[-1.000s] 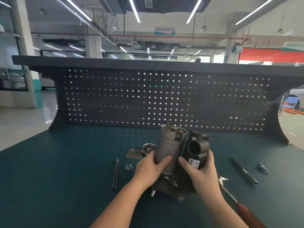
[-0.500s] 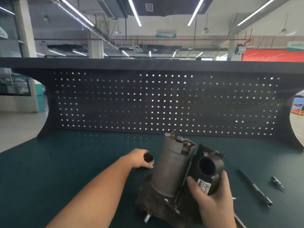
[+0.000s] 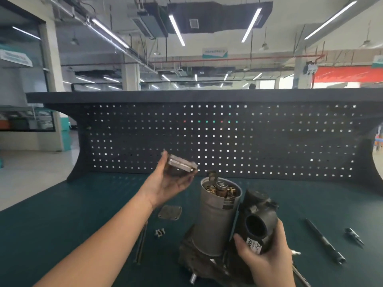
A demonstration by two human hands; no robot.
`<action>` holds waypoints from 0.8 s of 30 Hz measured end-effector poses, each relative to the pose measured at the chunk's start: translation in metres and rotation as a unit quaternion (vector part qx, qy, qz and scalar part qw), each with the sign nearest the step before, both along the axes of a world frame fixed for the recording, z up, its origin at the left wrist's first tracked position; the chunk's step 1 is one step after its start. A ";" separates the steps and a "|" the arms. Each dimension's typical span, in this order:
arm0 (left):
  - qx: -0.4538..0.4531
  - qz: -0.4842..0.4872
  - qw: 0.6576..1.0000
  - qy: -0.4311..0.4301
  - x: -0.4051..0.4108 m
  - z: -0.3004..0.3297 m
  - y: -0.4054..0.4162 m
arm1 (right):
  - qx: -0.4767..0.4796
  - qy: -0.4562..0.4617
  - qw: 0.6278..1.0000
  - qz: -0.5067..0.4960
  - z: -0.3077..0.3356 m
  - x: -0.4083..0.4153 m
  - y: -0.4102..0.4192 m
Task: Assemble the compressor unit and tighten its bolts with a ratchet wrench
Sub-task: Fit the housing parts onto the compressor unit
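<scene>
The compressor unit stands upright on the green mat: a grey metal cylinder [image 3: 215, 220] with its open top showing brass parts, and a black housing [image 3: 259, 220] beside it. My right hand [image 3: 267, 264] grips the black housing from below. My left hand [image 3: 167, 183] is raised above the mat, left of the cylinder's top, and holds a metal end cap [image 3: 180, 165] between thumb and fingers. The ratchet wrench handle [image 3: 300, 276] is partly visible behind my right wrist.
A flat metal plate [image 3: 170, 212] lies on the mat under my left hand. Small bolts [image 3: 160, 233] and long bolts [image 3: 141, 245] lie to its left front. A dark extension bar [image 3: 325, 241] and a small bit [image 3: 354, 236] lie on the right. A perforated back panel [image 3: 207, 139] closes the bench's far side.
My left hand left the cylinder, reached to the mat on the left, picked up the metal end cap and lifted it beside the cylinder's top. The right hand stayed on the black housing.
</scene>
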State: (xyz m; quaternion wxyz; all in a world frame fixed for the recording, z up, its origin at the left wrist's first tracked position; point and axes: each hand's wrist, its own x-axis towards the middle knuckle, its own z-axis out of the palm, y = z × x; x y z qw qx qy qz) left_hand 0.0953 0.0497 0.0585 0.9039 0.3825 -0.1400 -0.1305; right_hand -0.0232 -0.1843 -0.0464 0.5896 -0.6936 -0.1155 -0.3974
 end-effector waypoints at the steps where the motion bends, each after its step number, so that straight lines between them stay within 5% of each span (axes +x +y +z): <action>1: 0.021 -0.001 0.999 -0.028 -0.015 0.009 0.000 | -0.002 -0.005 1.000 -0.001 -0.002 -0.001 0.000; 7: 0.193 0.050 0.952 -0.232 -0.087 0.033 -0.017 | 0.016 0.003 0.999 0.040 -0.005 -0.011 -0.004; 19: 0.405 0.162 0.839 -0.325 -0.113 0.018 -0.055 | 0.033 0.000 0.996 0.078 0.008 -0.021 -0.001; 24: 0.347 0.046 0.902 -0.253 -0.101 0.002 -0.054 | 0.028 0.013 0.995 0.099 0.009 -0.021 -0.003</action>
